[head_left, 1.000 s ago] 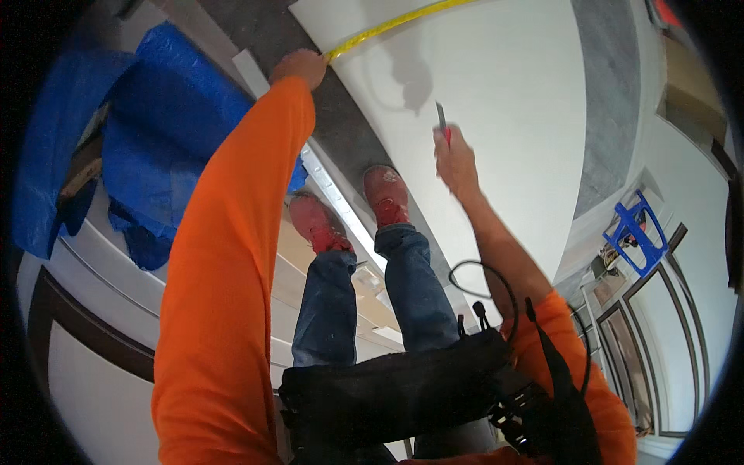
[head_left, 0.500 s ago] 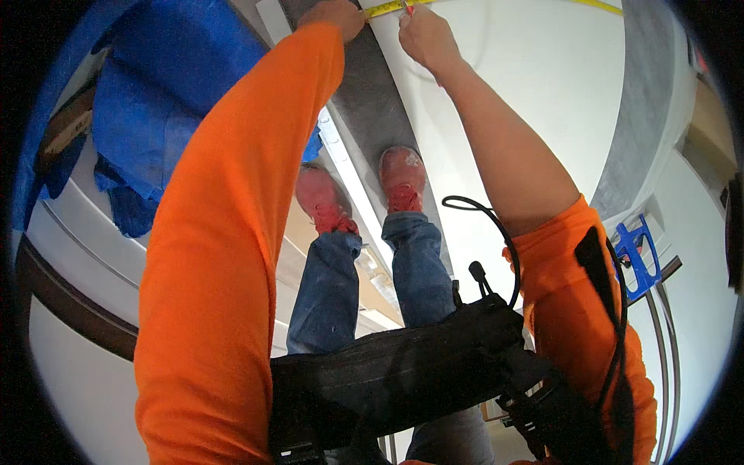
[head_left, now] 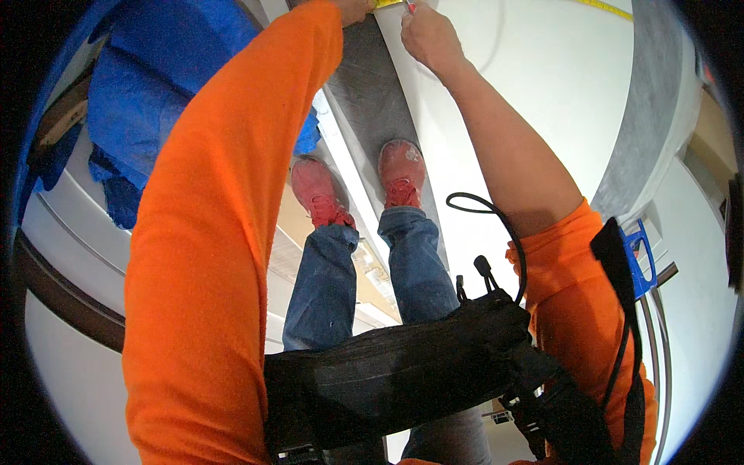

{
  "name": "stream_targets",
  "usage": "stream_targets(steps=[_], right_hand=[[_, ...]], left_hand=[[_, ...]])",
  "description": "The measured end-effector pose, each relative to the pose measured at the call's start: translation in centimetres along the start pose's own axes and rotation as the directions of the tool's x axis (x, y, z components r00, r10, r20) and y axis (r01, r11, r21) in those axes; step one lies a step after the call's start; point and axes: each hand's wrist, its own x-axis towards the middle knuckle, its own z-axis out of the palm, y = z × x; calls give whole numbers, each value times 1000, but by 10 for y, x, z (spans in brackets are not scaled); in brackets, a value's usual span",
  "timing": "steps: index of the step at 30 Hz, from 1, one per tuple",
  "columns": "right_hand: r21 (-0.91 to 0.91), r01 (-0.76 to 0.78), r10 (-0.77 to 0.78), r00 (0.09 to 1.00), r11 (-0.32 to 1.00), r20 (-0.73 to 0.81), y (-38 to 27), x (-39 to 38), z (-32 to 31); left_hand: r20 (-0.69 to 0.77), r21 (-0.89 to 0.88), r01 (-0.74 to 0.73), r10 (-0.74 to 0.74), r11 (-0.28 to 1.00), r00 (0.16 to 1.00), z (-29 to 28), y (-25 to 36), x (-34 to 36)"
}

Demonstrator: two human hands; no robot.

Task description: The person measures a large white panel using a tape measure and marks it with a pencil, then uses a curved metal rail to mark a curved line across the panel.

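Note:
At the top edge, my left hand (head_left: 354, 10) is partly cut off by the frame, closed at the end of a yellow tape measure blade (head_left: 385, 4). It is over the near-left edge of a large white panel (head_left: 527, 101). My right hand (head_left: 431, 39) is closed just right of it, above the panel, pinching a thin tool with a red part (head_left: 411, 8); its kind is too small to make out. The blade shows again at the upper right as a yellow strip (head_left: 606, 8) across the panel. The stretch between is out of frame.
A dark grey board (head_left: 372, 85) runs beside the panel, under my right red shoe (head_left: 402, 164). Blue sheeting (head_left: 147, 93) lies at the left. A blue-framed tool (head_left: 640, 260) and dark thin strips (head_left: 659, 341) are at the right. A black waist bag (head_left: 395, 372) hangs before me.
My left hand has moved slightly up and right, further out of the frame. My right hand stays nearly in place. The view has shifted a little.

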Motion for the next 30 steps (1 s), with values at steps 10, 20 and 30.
stream_targets(steps=[10, 20, 30], right_hand=[[587, -327, 419, 908, 740, -23, 0, -13, 7], [507, -475, 474, 869, 719, 141, -6, 6, 7], [418, -310, 285, 951, 854, 123, 7, -4, 17]], left_hand=[[139, 179, -179, 156, 967, 978, 17, 2, 29], [69, -7, -30, 31, 1000, 997, 3, 0, 4], [111, 109, -142, 129, 984, 985, 24, 10, 17]])
